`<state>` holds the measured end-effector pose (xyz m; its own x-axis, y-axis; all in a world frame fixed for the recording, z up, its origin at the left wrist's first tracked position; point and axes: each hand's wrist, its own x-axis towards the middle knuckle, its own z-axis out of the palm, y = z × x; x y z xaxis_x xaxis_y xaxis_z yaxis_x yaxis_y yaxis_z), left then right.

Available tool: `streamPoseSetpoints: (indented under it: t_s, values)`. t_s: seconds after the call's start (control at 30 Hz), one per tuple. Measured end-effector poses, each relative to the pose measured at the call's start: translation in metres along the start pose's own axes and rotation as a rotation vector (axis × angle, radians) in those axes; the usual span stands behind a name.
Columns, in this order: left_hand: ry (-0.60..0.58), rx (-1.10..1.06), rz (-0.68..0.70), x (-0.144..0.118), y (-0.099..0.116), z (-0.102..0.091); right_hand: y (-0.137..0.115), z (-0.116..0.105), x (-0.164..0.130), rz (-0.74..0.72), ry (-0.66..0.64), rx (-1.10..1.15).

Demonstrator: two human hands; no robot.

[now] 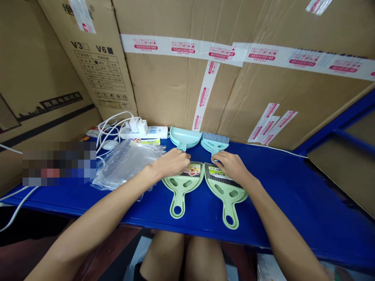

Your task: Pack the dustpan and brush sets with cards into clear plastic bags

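Observation:
My left hand point(173, 160) is closed at the handle of the light-blue dustpans point(185, 137), which lie nested in a stack against the cardboard. At the handle of the stacked light-blue brushes point(215, 143), my right hand point(231, 166) has its fingers curled; its palm hangs over a green set. Nearer to me lie two pale-green dustpan-and-brush sets side by side, handles toward me. The left green set point(181, 187) has a label partly behind my left hand. The right green set point(226, 193) also carries a label and is partly covered by my right hand.
Clear plastic bags point(129, 162) lie in a pile on the blue table point(293, 195), left of the dustpans. Behind them is a white power strip point(159, 132) with plugs and tangled cables. Cardboard point(164, 86) walls the back, and a blue metal frame point(331, 113) stands right.

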<state>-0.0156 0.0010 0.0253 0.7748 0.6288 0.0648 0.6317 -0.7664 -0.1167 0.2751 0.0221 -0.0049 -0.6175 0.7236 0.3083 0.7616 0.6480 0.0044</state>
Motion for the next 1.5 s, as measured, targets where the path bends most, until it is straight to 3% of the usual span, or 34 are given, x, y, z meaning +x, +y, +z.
streamPoseSetpoints:
  t_s: [0.27, 0.43, 0.7, 0.97, 1.1, 1.2, 1.3, 1.4, 1.5]
  values:
    - [0.008, -0.001, -0.001, 0.001, 0.006, -0.001, -0.006, -0.011, -0.002, -0.006, -0.072, 0.081]
    - [0.010, 0.022, -0.021, 0.000, 0.006, -0.004, -0.001, -0.018, -0.004, -0.066, 0.007, 0.173]
    - [0.002, -0.009, 0.034, -0.003, 0.006, -0.006, -0.008, -0.008, -0.002, -0.011, 0.040, 0.113]
    - [0.001, -0.097, 0.080, -0.006, -0.005, -0.010, -0.009, -0.021, -0.005, 0.054, 0.194, 0.063]
    - [0.054, -0.120, 0.053, -0.005, -0.008, -0.021, -0.009, -0.019, -0.005, 0.061, 0.258, 0.089]
    - [0.108, -0.070, -0.039, -0.019, 0.013, -0.032, -0.013, -0.017, -0.004, 0.059, 0.249, 0.123]
    - [0.218, -0.035, -0.186, -0.055, 0.062, -0.029, -0.013, -0.016, -0.003, 0.066, 0.242, 0.129]
    - [0.332, 0.031, -0.371, -0.095, 0.118, -0.006, -0.007, -0.017, -0.004, 0.072, 0.283, 0.120]
    - [0.386, 0.044, -0.472, -0.114, 0.152, 0.023, -0.003, -0.019, -0.004, 0.067, 0.315, 0.124]
